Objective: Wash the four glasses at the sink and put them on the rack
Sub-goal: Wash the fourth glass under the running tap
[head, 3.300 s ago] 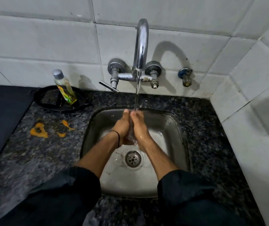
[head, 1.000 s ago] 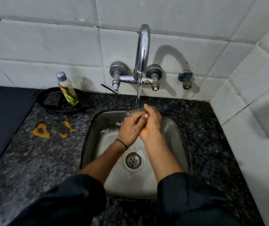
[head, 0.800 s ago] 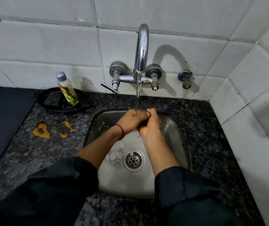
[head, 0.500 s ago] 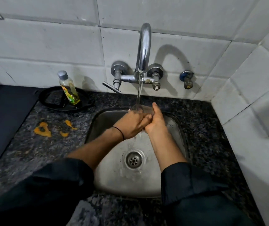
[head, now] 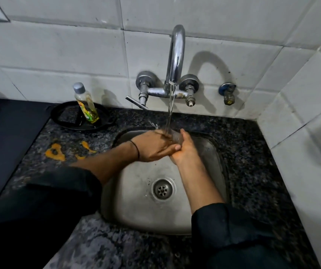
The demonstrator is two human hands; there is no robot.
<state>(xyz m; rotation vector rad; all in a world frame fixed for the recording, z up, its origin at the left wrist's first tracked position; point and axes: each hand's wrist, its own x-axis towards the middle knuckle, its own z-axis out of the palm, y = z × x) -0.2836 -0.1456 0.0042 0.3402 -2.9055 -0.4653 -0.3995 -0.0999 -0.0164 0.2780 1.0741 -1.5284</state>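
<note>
A clear glass sits in the running water over the steel sink, mostly hidden by my hands. My right hand grips it from the right, thumb up along its side. My left hand wraps it from the left, fingers crossing under to meet the right hand. Water from the chrome tap falls onto the glass and splashes. No other glasses and no rack are in view.
A bottle of yellow liquid stands in a black dish at the back left. Orange stains mark the granite counter. A black surface lies far left; tiled walls close the back and right. The drain is uncovered.
Both hands keep turning and rubbing the glass under the stream. My left forearm has swung lower and further left, and the hand now lies more sideways across the glass.
</note>
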